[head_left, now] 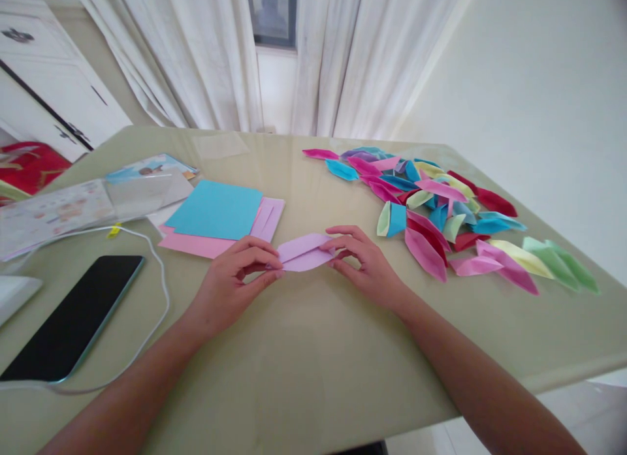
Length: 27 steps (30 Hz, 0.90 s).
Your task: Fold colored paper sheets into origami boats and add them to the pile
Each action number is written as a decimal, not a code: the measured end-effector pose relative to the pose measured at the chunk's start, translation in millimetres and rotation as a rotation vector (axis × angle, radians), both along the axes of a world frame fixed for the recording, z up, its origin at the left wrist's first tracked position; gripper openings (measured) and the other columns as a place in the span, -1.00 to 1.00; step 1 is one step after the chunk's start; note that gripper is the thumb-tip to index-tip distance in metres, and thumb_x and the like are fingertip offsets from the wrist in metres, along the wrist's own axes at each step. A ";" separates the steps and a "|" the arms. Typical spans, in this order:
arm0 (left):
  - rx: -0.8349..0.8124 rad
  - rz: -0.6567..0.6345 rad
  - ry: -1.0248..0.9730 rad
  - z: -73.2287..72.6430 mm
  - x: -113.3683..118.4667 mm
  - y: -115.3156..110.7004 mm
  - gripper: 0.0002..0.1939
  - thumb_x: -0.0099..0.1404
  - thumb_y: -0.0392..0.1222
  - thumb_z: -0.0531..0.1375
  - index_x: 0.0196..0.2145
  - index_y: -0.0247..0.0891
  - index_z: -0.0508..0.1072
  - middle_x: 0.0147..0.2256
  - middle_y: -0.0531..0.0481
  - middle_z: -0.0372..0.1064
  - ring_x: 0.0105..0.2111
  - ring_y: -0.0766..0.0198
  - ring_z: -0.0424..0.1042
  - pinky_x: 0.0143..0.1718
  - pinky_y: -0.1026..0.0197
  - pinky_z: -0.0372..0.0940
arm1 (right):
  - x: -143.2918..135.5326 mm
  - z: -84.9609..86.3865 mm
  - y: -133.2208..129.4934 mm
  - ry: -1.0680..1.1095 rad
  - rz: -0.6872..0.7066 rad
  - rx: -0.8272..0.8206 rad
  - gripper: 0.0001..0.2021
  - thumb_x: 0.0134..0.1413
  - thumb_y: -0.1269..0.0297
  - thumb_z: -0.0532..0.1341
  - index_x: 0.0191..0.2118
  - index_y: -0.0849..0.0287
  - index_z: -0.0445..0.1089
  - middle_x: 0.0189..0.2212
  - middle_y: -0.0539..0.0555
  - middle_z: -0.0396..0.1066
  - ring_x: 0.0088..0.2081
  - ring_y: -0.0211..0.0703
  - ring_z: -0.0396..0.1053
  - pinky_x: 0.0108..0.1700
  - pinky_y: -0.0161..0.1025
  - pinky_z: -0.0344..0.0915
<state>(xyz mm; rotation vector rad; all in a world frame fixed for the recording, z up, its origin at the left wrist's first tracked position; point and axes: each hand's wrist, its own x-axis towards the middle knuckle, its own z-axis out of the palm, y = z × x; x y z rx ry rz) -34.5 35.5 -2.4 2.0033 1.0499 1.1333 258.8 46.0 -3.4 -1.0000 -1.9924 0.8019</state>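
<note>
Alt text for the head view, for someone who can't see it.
A left hand and right hand hold a folded lavender paper piece by its ends at a pale green table; multicoloured folded paper pieces lie right, flat blue and pink paper sheets left.

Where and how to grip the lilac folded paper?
I'd pinch the lilac folded paper at its two ends between thumb and fingers, left hand from the left and right hand from the right, as they hold it now. It's long, thin and narrows toward both ends, so an end grip likely leaves the lengthwise fold across its middle uncovered.
</note>
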 end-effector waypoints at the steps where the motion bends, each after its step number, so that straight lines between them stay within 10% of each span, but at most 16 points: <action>1: -0.009 -0.005 -0.020 -0.4 -0.5 0.8 -0.95 0.35 -0.22 0.40 -0.22 -0.10 0.63 -0.13 0.02 0.49 -0.14 0.32 0.54 -0.13 0.34 0.51 | 0.5 0.0 0.2 -0.003 -0.014 0.003 -0.80 0.39 0.34 0.29 0.05 0.03 0.56 0.20 0.22 0.35 0.18 -0.02 0.46 0.08 -0.07 0.58; 27: 0.189 0.090 0.006 6.2 13.9 -19.4 -0.86 0.38 -0.26 0.38 -0.13 -0.06 0.70 0.24 0.00 0.52 0.08 0.18 0.62 0.15 0.12 0.52 | -16.3 11.5 -22.8 0.219 -0.238 0.220 -0.77 0.34 0.39 0.35 0.00 -0.05 0.67 0.11 0.12 0.58 0.07 0.02 0.57 0.12 0.00 0.55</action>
